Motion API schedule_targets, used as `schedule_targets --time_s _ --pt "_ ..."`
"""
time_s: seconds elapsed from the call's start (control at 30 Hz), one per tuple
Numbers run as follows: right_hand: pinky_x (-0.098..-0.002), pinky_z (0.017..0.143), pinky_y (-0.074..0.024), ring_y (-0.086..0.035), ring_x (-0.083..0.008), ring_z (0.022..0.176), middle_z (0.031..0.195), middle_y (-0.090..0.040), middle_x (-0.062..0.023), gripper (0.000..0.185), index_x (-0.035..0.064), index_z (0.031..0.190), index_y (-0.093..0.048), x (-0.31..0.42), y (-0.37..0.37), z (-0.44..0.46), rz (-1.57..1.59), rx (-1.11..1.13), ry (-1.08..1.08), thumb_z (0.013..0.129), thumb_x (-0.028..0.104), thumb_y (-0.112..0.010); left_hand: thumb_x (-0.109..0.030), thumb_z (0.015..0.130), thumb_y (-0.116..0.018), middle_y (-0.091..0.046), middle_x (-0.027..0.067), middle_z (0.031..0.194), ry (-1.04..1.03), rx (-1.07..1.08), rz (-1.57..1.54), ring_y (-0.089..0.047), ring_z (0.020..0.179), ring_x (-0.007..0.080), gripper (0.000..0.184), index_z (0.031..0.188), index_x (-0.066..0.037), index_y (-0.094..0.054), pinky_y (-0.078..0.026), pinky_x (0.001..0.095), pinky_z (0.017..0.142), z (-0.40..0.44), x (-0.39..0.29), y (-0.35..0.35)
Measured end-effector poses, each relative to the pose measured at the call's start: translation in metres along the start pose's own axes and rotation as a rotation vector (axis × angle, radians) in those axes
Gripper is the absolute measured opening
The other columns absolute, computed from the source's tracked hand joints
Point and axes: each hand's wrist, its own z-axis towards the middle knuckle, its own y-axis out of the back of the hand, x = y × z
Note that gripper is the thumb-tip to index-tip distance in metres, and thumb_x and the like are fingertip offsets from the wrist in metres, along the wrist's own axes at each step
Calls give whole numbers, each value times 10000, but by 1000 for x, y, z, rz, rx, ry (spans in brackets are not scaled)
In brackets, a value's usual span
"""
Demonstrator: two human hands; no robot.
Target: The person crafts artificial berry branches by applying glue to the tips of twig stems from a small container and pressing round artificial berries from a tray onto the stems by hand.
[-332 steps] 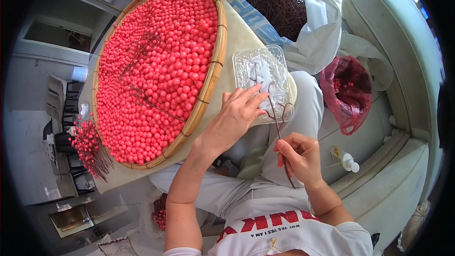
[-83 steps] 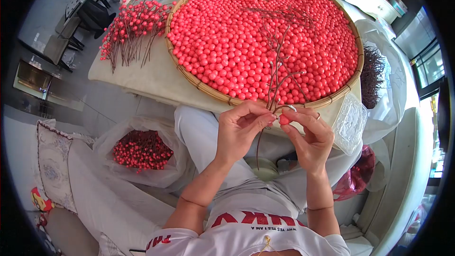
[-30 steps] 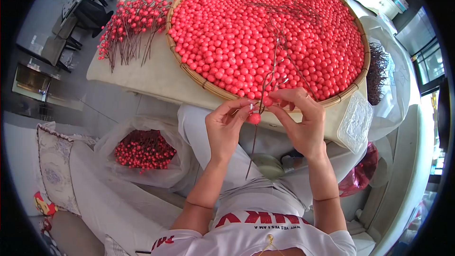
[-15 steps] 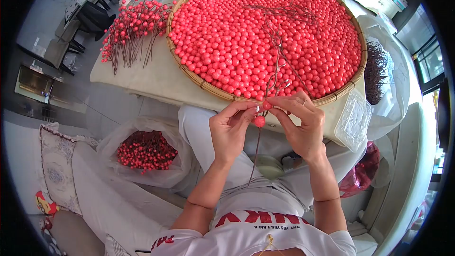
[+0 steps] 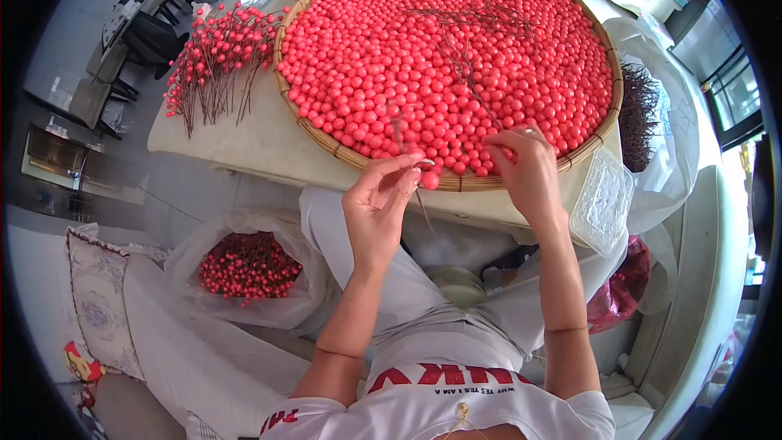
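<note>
My left hand (image 5: 376,208) pinches a thin brown artificial berry stem (image 5: 426,213) just in front of the tray's near rim. Red berries (image 5: 429,180) sit on that stem beside my fingertips, and its upper twigs are blurred. Over the near right part of the round woven tray (image 5: 330,143), my right hand (image 5: 528,169) has its fingers curled together at the loose red berries (image 5: 456,106). Red shows by those fingertips, but whether a berry is gripped there is hidden.
Bare brown twigs (image 5: 468,73) lie on the berries. Finished berry stems (image 5: 220,57) rest on the table's left side. A plastic bag (image 5: 183,265) of berry stems stands below left. Dark stems (image 5: 639,118) lie at right, near a clear textured plastic piece (image 5: 603,200).
My right hand has left the stem and moved up and right to the berries in the tray. My left hand has shifted slightly left and up, tilting the stem.
</note>
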Motion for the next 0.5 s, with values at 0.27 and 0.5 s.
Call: schedule_targets --time_s 0.27,0.5 --pt "-364 720 -455 -530 -294 792 728 -593 -122 95 32 773 -676 -8 -18 24 -298 354 60 686 57 -646 40 828 -600 -598 93 894 13 45 52 -609 721 159 133 961 34 -609 -486 232 717 5 12 0" --pt "-318 668 -458 -553 -238 741 753 -615 -98 74 24 777 -676 -12 -23 18 -333 258 171 708 47 -662 40 814 -617 -598 88 889 37 51 6 -612 729 154 118 931 28 -626 -465 214 686 4 13 -1"
